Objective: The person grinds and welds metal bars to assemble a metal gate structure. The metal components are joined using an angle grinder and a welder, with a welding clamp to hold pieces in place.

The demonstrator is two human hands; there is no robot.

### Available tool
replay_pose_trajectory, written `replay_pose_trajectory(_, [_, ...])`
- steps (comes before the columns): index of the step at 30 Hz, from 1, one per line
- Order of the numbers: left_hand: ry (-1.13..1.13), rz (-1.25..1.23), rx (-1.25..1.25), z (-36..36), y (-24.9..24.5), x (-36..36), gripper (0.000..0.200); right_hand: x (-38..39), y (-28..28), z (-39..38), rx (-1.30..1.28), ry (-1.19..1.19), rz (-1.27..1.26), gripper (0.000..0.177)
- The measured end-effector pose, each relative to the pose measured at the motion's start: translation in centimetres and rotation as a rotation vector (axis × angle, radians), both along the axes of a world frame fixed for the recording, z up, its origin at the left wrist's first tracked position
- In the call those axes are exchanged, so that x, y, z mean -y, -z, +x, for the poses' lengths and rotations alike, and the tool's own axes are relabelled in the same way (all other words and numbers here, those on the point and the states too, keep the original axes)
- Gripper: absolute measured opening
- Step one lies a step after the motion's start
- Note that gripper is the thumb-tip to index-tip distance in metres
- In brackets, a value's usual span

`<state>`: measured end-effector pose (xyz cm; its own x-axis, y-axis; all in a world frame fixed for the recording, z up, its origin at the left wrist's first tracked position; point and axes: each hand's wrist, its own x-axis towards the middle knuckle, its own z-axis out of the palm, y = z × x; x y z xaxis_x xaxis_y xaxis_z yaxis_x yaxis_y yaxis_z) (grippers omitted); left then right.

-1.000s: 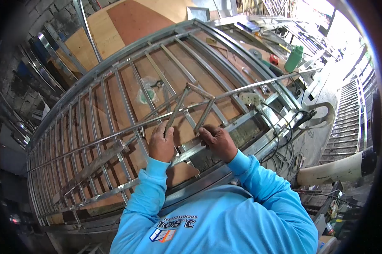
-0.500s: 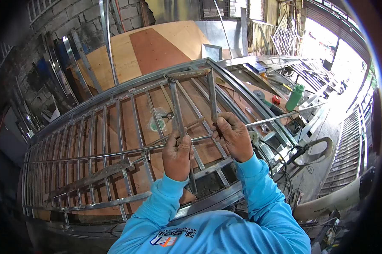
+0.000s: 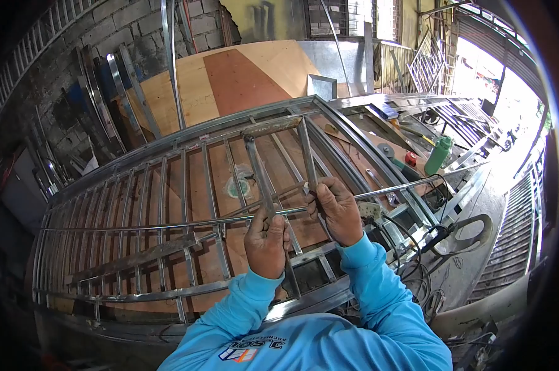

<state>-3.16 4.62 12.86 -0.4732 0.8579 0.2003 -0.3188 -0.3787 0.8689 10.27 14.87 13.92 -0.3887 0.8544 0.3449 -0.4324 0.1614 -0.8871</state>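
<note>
- Bracket (image 3: 272,126) of three rusty steel bars, welded into a U, is held up in front of the person, with its crossbar at the far end and its two legs running back toward the hands.
- The left hand (image 3: 267,241) is closed in a fist around the lower part of the left leg, whose end sticks out below the fist.
- The right hand (image 3: 337,209) is curled around the right leg, fingers wrapped over the bar and thumb pressed along it.
- The bracket is raised above a large metal grille (image 3: 211,185), which lies flat on the workbench and has many parallel bars inside a curved outer frame.
- A long thin rod (image 3: 168,224) lies across the grille from left to right and passes just behind both hands.
- A flat steel bar (image 3: 131,258) rests on the grille to the left of the left hand, well apart from it.
- A roll of tape (image 3: 237,184) lies under the grille bars, near the bracket's left leg.
- A green bottle (image 3: 438,154) stands at the far right end of the bench.
- Cables (image 3: 415,278) hang in loops off the right edge.
- A plywood sheet (image 3: 230,74) leans behind the bench.
</note>
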Motion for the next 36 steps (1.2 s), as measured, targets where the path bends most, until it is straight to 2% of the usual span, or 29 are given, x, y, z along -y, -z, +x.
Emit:
replay_pose_trajectory(3, [0.000, -0.009, 0.014, 0.1, 0.0, 0.2, 0.038, 0.0, -0.8, 0.5, 0.067, 0.005, 0.013, 0.031])
replay_pose_trajectory(5, [0.007, -0.016, 0.008, -0.2, 0.1, 0.4, 0.038, 0.3, -1.4, 1.2, 0.199, 0.084, 0.084, 0.030])
replay_pose_trajectory(11, [0.094, 0.040, -0.226, -0.4, -0.8, 2.0, 0.029, -0.3, -0.9, 0.8, 0.392, 0.215, 0.218, 0.025])
replay_pose_trajectory(14, [-0.035, 0.246, -0.772, -0.6, -0.5, 2.2, 0.034, 0.4, -1.4, -0.3, 0.318, 0.169, 0.209, 0.024])
replay_pose_trajectory(17, [-0.151, 0.460, -1.074, -0.7, -0.9, 1.9, 0.044, 0.1, 0.3, -0.8, 0.212, 0.045, 0.135, 0.026])
replay_pose_trajectory(20, [-0.228, 0.496, -1.378, -1.7, -1.1, 2.7, 0.057, 0.6, 1.1, -1.3, 0.000, -0.146, -0.018, 0.027])
replay_pose_trajectory(23, [-0.234, 0.549, -1.533, -2.8, -1.2, 3.0, 0.059, -0.5, 4.3, -1.9, 0.038, -0.086, 0.146, 0.028])
replay_pose_trajectory(25, [-0.220, 0.554, -1.593, -3.4, -0.9, 3.3, 0.056, -0.3, 4.7, -1.6, 0.093, -0.065, 0.145, 0.029])
replay_pose_trajectory(26, [-0.208, 0.542, -1.601, -3.5, -0.7, 3.4, 0.059, 0.4, 3.8, -1.2, 0.141, -0.064, 0.098, 0.029])
replay_pose_trajectory(28, [-0.185, 0.513, -1.618, -3.8, -0.2, 3.7, 0.067, 0.3, 4.0, -0.8, 0.317, 0.018, 0.195, 0.030])
replay_pose_trajectory(30, [-0.197, 0.515, -1.649, -4.4, 0.4, 3.8, 0.066, -1.2, 6.8, -0.3, 0.571, 0.172, 0.481, 0.031])
replay_pose_trajectory(32, [-0.197, 0.501, -1.696, -5.7, 2.0, 4.0, 0.059, -2.1, 9.7, 2.1, 0.787, 0.200, 0.322, 0.036])
replay_pose_trajectory(35, [-0.161, 0.404, -1.801, -7.6, 5.1, 5.2, 0.040, -1.9, 13.3, 7.3, 0.871, 0.378, 0.205, 0.037])
replay_pose_trajectory(36, [-0.123, 0.366, -1.816, -8.1, 6.0, 5.5, 0.038, -1.0, 12.5, 9.0, 1.023, 0.425, 0.273, 0.029])
